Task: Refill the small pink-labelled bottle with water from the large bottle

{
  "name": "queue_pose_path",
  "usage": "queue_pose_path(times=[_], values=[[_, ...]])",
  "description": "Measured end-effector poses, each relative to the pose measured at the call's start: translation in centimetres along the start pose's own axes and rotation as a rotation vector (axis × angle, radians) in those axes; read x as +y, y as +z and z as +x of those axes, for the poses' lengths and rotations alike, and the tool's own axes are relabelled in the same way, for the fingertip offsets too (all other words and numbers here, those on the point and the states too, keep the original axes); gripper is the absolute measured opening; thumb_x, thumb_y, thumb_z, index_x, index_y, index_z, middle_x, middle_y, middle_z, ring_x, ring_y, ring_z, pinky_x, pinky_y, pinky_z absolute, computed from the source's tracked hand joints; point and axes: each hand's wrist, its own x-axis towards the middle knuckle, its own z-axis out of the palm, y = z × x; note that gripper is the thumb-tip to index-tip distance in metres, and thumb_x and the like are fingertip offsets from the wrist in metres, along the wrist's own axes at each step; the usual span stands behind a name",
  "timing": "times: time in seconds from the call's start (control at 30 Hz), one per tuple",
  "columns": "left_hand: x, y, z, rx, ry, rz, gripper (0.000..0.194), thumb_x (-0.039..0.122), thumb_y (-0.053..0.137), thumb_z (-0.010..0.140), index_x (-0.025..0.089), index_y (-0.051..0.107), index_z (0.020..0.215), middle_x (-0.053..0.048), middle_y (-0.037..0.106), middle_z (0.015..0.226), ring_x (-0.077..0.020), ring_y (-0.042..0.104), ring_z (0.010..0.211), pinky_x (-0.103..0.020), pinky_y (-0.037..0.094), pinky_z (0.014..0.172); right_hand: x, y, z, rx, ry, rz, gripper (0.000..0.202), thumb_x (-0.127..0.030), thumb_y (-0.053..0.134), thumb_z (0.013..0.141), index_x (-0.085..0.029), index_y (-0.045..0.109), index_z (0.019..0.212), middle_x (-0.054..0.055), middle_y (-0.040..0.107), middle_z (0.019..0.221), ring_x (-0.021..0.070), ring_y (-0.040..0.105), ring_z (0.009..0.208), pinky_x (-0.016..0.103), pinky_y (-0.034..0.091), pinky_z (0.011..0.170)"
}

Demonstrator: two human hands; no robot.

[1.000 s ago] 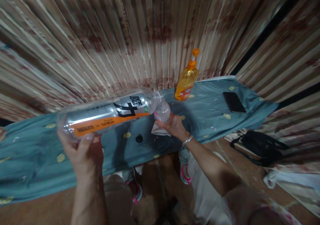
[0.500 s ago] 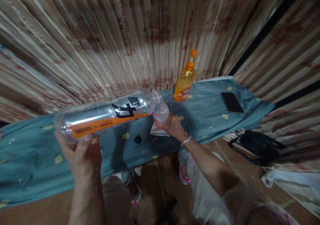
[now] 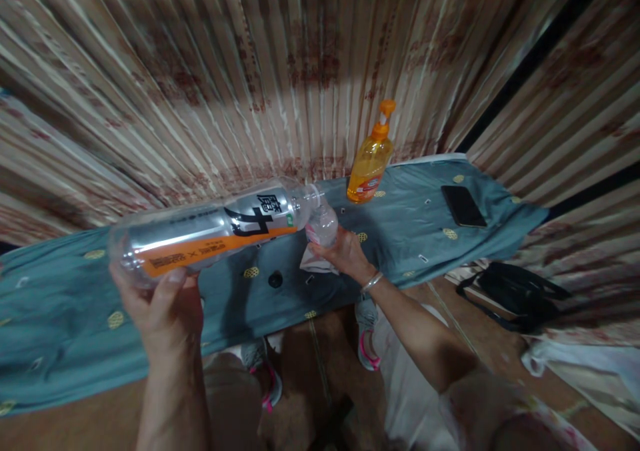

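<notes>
A large clear bottle (image 3: 215,231) with a silver and orange label is held almost level above the cloth-covered desk (image 3: 410,237), its base to the left and its neck to the right. Its base end is supported by the left hand (image 3: 167,304), with the grip closed around it and the thumb laid along the near side. The neck is positioned at the top of a small clear bottle (image 3: 325,225); whether the two rims touch cannot be told. The small bottle is clasped by the right hand (image 3: 345,251), with the grip wrapped around its body, and its lower part is partly hidden. A pale cloth-like piece (image 3: 314,262) is seen beneath that hand, and a silver bangle (image 3: 373,281) is worn at the wrist.

Between the two hands, a small round black object (image 3: 275,279) is placed on the desk. Beyond the right hand, an orange pump bottle (image 3: 370,167), partly filled with liquid, is stood near the far edge. Farther right, a dark phone (image 3: 463,205) is laid flat. The desk is backed by a pleated curtain (image 3: 200,104). At the right, a black bag (image 3: 515,294) is seen lower down.
</notes>
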Motion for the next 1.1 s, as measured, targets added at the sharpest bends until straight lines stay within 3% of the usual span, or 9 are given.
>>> queue_pose_path(times=[0.3,0.47,0.63,0.83,1.1], values=[[-0.74,-0.84,0.22,-0.019,0.011,-0.001,0.081,0.042,0.095,0.045,0.041,0.073,0.123,-0.001,0.07,0.119,-0.0291,0.067,0.106,-0.055,0.063,0.087,-0.27,-0.25,0.01,-0.015,0.023,-0.045,0.056,-0.045,0.089,0.084,-0.011,0.071,0.125,0.019,0.084,0.11,0.033,0.083,0.106,0.035,0.062,0.088],[-0.91,-0.92,0.29,-0.001,-0.017,-0.049,0.085,0.04,0.099,0.039,0.044,0.075,0.121,0.0,0.07,0.118,-0.0284,0.067,0.106,-0.052,0.062,0.089,-0.1,-0.28,0.03,-0.02,0.013,-0.028,0.052,-0.048,0.088,0.085,-0.015,0.071,0.122,0.017,0.085,0.108,0.0337,0.083,0.104,0.037,0.063,0.087],[-0.66,-0.6,0.14,-0.008,0.012,-0.018,0.082,0.043,0.097,0.043,0.042,0.074,0.122,-0.001,0.071,0.118,-0.0296,0.067,0.108,-0.058,0.06,0.095,-0.11,-0.16,0.02,-0.014,0.029,-0.029,0.05,-0.046,0.089,0.085,-0.018,0.071,0.122,0.017,0.084,0.108,0.0331,0.082,0.105,0.038,0.064,0.089],[-0.45,-0.45,0.18,-0.006,0.003,-0.039,0.081,0.042,0.099,0.04,0.042,0.076,0.118,0.0,0.072,0.118,-0.0274,0.066,0.106,-0.051,0.062,0.091,-0.02,-0.07,-0.01,-0.018,0.021,-0.036,0.053,-0.048,0.088,0.085,-0.014,0.071,0.122,0.018,0.084,0.109,0.0326,0.082,0.105,0.036,0.063,0.088],[-0.12,-0.19,0.47,0.012,-0.029,-0.08,0.076,0.037,0.1,0.034,0.036,0.08,0.107,-0.001,0.072,0.114,-0.0234,0.064,0.099,-0.035,0.059,0.073,0.12,0.06,0.0,0.001,0.009,-0.042,0.057,-0.048,0.088,0.084,-0.011,0.071,0.125,0.017,0.085,0.108,0.0325,0.083,0.103,0.034,0.061,0.086]])
